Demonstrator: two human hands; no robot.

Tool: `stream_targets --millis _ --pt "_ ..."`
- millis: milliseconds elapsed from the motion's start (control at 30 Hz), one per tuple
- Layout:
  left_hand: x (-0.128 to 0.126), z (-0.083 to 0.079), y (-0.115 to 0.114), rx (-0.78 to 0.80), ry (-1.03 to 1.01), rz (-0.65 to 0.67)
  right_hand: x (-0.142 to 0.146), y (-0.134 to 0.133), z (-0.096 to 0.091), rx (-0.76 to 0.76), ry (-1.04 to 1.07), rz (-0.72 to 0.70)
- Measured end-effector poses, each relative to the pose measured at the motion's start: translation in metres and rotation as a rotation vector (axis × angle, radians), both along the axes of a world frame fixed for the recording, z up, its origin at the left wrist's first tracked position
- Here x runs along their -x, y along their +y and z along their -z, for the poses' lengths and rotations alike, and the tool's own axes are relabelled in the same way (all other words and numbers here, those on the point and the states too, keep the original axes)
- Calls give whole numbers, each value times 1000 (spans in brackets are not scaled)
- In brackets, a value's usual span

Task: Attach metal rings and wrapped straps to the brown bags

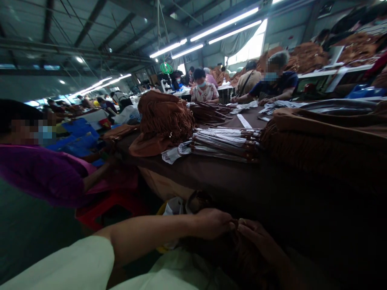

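Head view. Fringed piece at lower middle of the frame, between the wearer's two hands, below the near edge of the worktop. Brown, strands hanging; its lower part sinks into shadow, full shape unreadable.

Step in hand, as I judge it: close fingertip work at the upper edge of the piece. Next move seems to call for a steady pinch on one side and small, careful shifts on the other, strands clear of the tips. Poor light there; easy to catch a strand by mistake.

Left hand: enters from lower left, fingers curled, tips closed in a pinch on the brown edge. Right hand: from lower right, dimmer; thumb and fingers look nearly closed, tips on the same edge just beside the left ones. Exact gap between the right tips hard to tell.

On the worktop: brown bag at centre left, straps laid side by side at centre, another fringed bag at right. Co-worker in purple at left, red stool below.
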State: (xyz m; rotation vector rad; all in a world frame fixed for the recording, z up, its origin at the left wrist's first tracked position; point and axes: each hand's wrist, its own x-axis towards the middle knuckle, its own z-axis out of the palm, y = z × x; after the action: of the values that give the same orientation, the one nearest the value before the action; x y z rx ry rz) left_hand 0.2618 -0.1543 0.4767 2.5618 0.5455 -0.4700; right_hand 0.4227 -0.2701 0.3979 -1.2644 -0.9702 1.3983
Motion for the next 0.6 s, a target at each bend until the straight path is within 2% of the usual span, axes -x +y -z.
stream_targets --millis 67,133,233,333,400,500,600 --pt "-5 -20 18 30 55 91 -4 2 -9 -53 -50 -164" --pt "-14 -40 35 66 94 189 -6 5 -17 -102 -103 -254" --pt "-31 -58 55 295 210 260 -4 9 -25 -118 -105 -193" --pt "-50 -60 65 477 407 274 4 12 -30 -57 -27 -192" --pt "-63 -56 65 448 518 368 9 14 -36 -27 -2 -263" --pt "-83 -49 56 266 590 549 15 16 -44 -2 -16 -333" --pt "-98 -48 44 110 594 620 19 17 -43 3 -49 -303"
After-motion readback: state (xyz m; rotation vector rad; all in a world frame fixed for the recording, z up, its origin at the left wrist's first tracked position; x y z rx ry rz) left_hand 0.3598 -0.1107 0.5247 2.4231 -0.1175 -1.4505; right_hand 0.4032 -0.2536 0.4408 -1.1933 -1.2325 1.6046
